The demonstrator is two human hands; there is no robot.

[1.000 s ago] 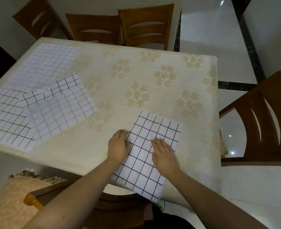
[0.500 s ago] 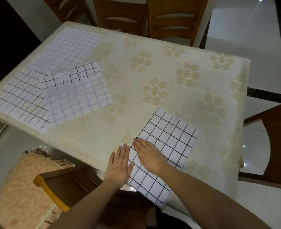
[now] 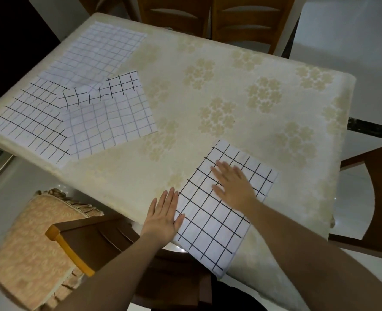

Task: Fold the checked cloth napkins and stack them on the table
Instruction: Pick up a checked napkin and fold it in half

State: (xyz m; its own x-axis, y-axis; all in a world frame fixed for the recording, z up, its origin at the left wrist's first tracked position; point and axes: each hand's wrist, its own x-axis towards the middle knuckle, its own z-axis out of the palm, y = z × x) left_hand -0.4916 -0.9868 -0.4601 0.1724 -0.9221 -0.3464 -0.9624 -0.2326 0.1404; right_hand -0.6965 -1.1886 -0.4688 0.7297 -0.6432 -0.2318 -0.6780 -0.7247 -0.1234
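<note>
A folded white napkin with a black check (image 3: 210, 223) lies at the table's near edge, its lower corner hanging over the edge. My left hand (image 3: 164, 215) lies flat, fingers straight, at the napkin's left edge with the thumb on the cloth. My right hand (image 3: 232, 185) rests flat on the napkin's upper half, fingers spread and blurred. Several unfolded checked napkins (image 3: 104, 117) lie overlapping at the table's left side, one with a turned-over corner.
The table (image 3: 230, 90) wears a cream cloth with a flower pattern. Wooden chairs (image 3: 248, 21) stand at the far side, another at the right (image 3: 374, 221), and one with a peach cushion (image 3: 28, 250) below left. Tiled floor surrounds it.
My right hand has slid up and right across the folded napkin. My left hand stays flat at the napkin's left edge. The camera has turned left.
</note>
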